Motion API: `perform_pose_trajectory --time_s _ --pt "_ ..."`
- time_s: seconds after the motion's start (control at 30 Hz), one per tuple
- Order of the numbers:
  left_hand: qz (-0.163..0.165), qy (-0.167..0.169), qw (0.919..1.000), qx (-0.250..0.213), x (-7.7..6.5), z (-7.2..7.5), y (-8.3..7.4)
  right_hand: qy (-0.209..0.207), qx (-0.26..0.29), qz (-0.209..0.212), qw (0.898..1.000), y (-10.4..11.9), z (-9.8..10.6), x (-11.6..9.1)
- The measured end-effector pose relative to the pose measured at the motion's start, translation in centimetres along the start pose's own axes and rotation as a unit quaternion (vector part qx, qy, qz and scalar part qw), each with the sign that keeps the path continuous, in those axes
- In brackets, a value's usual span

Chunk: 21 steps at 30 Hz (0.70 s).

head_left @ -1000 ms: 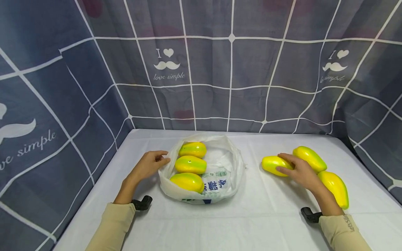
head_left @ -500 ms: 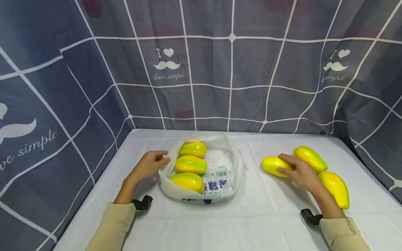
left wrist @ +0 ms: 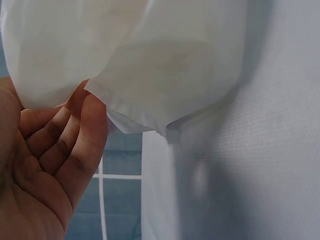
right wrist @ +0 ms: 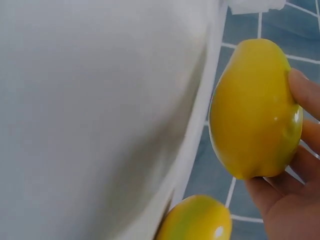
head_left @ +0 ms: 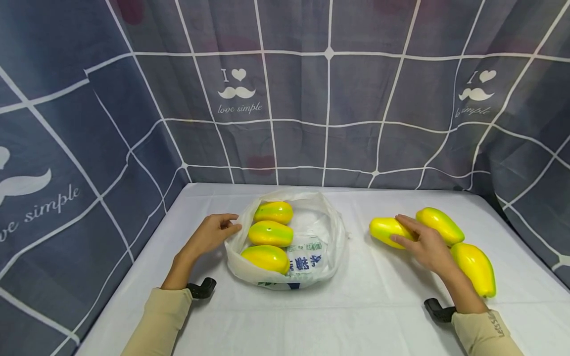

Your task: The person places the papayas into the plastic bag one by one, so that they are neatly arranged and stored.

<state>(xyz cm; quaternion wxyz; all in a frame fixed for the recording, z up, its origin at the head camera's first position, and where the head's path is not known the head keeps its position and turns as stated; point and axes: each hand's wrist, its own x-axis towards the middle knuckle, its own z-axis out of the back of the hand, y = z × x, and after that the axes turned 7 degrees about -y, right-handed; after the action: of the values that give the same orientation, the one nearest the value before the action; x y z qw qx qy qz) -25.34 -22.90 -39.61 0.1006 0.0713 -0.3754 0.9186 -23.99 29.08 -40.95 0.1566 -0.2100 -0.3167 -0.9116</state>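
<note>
In the head view my left hand (head_left: 215,233) pinches the left rim of a white plastic bag (head_left: 331,247). The left wrist view shows the bag's thin wall (left wrist: 165,60) between thumb and fingers. Three yellow-green papayas lie in the left half of the bag: a far one (head_left: 273,212), a middle one (head_left: 270,234) and a near one (head_left: 265,259). To the right of the bag my right hand (head_left: 425,242) grips another papaya (head_left: 383,230) with thumb and fingers. In the right wrist view that papaya (right wrist: 255,110) seems slightly off the cloth.
Two more papayas lie beside my right hand, one behind it (head_left: 440,225) and one to its right (head_left: 475,269). A white cloth (head_left: 356,316) covers the table. A grey-blue curtain (head_left: 294,143) with white lines hangs behind and at both sides.
The papaya in my right hand has shifted slightly up and to the left, and the right hand with it. My left hand and the bag stay in place.
</note>
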Motion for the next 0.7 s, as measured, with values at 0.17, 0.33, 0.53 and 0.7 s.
perform_pose_trajectory --time_s 0.17,0.33,0.53,0.7 --pt "-0.005 -0.002 1.0 -0.001 0.0 0.1 -0.1 -0.011 0.012 0.006 1.0 1.5 -0.2 0.5" --pt "-0.003 -0.003 1.0 0.001 0.0 0.1 -0.1 -0.026 0.023 0.027 0.999 3.6 -0.9 0.9" --pt "-0.001 -0.001 1.0 -0.001 0.0 0.1 -0.1 -0.049 0.041 0.066 0.996 5.8 -1.7 1.4" --pt "-0.002 -0.001 1.0 -0.002 0.0 0.1 -0.1 -0.044 0.059 0.082 0.994 7.2 -2.3 1.7"
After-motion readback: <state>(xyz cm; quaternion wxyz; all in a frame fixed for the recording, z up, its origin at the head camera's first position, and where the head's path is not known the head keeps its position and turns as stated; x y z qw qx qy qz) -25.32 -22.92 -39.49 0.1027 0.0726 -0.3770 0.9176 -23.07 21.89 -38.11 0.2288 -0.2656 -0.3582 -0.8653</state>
